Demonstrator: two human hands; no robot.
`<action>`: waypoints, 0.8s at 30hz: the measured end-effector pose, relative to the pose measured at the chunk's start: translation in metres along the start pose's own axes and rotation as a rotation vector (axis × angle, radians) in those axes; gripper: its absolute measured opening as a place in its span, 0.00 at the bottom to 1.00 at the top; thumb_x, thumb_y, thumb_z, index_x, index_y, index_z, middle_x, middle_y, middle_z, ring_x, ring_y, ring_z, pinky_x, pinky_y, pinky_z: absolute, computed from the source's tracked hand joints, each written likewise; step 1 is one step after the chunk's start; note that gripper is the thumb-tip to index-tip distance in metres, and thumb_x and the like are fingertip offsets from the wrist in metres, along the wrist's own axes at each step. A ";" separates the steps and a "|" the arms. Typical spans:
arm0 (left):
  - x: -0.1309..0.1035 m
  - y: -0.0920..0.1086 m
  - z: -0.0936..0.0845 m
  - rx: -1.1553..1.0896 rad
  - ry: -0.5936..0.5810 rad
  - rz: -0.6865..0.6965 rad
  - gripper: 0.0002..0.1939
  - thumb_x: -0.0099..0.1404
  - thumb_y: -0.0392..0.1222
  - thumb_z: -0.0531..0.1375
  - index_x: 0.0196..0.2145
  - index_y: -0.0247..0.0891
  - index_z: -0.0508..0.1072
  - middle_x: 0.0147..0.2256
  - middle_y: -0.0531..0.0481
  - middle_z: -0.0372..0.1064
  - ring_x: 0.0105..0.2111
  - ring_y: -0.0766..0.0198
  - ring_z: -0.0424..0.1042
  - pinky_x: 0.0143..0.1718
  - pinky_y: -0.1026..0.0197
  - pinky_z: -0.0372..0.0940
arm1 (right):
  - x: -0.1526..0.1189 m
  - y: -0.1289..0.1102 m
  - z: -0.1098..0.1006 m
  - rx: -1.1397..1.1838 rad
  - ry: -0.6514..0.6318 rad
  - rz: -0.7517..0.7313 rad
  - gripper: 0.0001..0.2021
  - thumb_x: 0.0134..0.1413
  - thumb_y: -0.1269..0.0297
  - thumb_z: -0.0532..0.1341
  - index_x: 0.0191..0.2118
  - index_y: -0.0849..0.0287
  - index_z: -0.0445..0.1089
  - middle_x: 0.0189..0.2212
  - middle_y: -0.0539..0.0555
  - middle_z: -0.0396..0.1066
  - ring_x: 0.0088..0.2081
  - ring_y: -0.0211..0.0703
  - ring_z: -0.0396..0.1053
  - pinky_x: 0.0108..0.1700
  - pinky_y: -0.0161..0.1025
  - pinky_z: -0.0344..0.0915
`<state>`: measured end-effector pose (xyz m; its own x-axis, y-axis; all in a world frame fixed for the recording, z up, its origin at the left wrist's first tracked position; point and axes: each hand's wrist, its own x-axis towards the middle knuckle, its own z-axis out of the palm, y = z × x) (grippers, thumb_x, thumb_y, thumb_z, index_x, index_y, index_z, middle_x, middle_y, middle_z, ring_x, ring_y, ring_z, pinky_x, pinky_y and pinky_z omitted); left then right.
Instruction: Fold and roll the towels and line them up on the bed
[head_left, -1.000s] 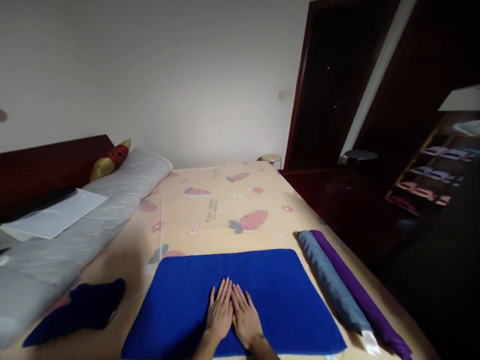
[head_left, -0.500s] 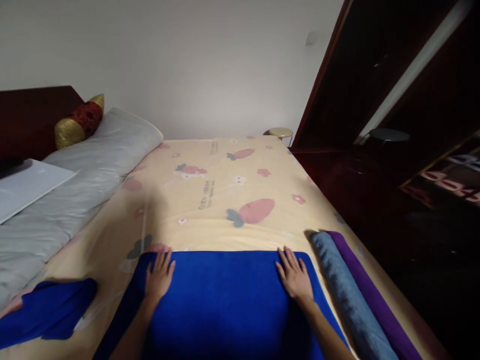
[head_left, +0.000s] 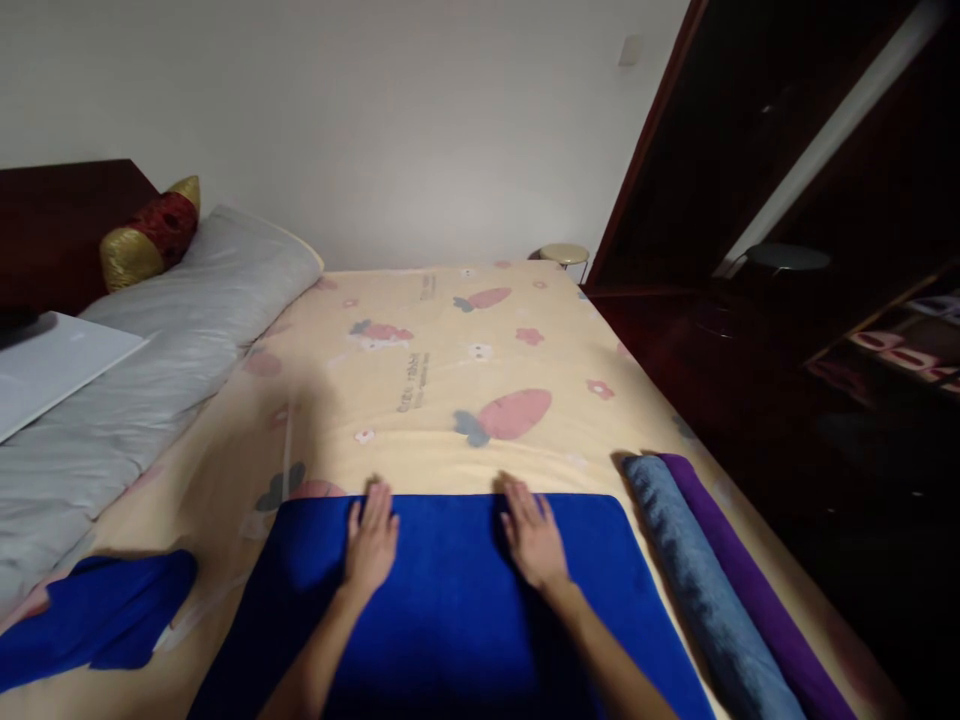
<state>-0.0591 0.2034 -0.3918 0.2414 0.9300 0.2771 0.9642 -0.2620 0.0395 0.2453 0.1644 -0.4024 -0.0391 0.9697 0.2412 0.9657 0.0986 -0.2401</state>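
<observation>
A blue cloth [head_left: 457, 600] lies spread and smooth on the bed, its far edge running straight across. My left hand [head_left: 371, 540] is over the left part of that far edge, palm down, fingers stretched forward and holding nothing. Over the same edge, right of the middle, my right hand [head_left: 534, 535] is also palm down with its fingers apart and nothing in them. Whether either palm presses on the cloth is hard to tell. A smaller crumpled blue cloth [head_left: 112, 610] lies at the lower left.
Right of the cloth lie a grey-blue roll [head_left: 697, 570] and a purple roll [head_left: 757, 580]. The patterned bed sheet [head_left: 450, 370] stretches back to the wall. At left are a grey quilt [head_left: 172, 340], a white board [head_left: 60, 365] and a red-gold bolster [head_left: 154, 235]. A stool [head_left: 564, 254] stands behind.
Both hands have moved inward along the cloth's far edge, from near its corners toward its middle. The view has shifted slightly.
</observation>
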 end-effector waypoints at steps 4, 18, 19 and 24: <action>0.004 0.082 0.016 -0.103 -0.068 0.206 0.30 0.71 0.39 0.41 0.67 0.40 0.34 0.67 0.47 0.47 0.66 0.62 0.47 0.64 0.51 0.48 | 0.010 -0.089 0.022 0.121 -0.137 -0.143 0.25 0.65 0.64 0.41 0.67 0.57 0.43 0.67 0.54 0.47 0.67 0.42 0.45 0.66 0.47 0.48; -0.022 -0.141 -0.009 0.100 -0.186 -0.504 0.30 0.70 0.50 0.38 0.66 0.35 0.50 0.66 0.40 0.49 0.66 0.51 0.48 0.62 0.35 0.47 | -0.054 0.127 -0.015 -0.187 0.056 0.328 0.39 0.61 0.40 0.31 0.67 0.63 0.45 0.67 0.61 0.49 0.68 0.49 0.44 0.65 0.53 0.46; -0.020 -0.136 -0.012 0.094 -0.190 -0.525 0.30 0.71 0.49 0.38 0.65 0.35 0.50 0.66 0.39 0.49 0.65 0.50 0.49 0.62 0.33 0.46 | -0.054 0.123 -0.015 -0.191 0.084 0.348 0.40 0.60 0.41 0.30 0.67 0.66 0.46 0.66 0.63 0.50 0.67 0.51 0.45 0.66 0.54 0.45; -0.017 -0.020 -0.018 0.047 -0.016 -0.175 0.28 0.72 0.45 0.38 0.67 0.38 0.42 0.66 0.41 0.47 0.66 0.56 0.46 0.65 0.40 0.42 | -0.042 0.018 0.003 -0.094 0.170 0.169 0.34 0.64 0.46 0.39 0.67 0.64 0.43 0.65 0.64 0.53 0.66 0.53 0.48 0.65 0.56 0.46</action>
<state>-0.0849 0.1883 -0.3805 0.0704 0.9644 0.2548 0.9957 -0.0835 0.0409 0.2636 0.1261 -0.4195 0.1610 0.9183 0.3617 0.9749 -0.0908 -0.2035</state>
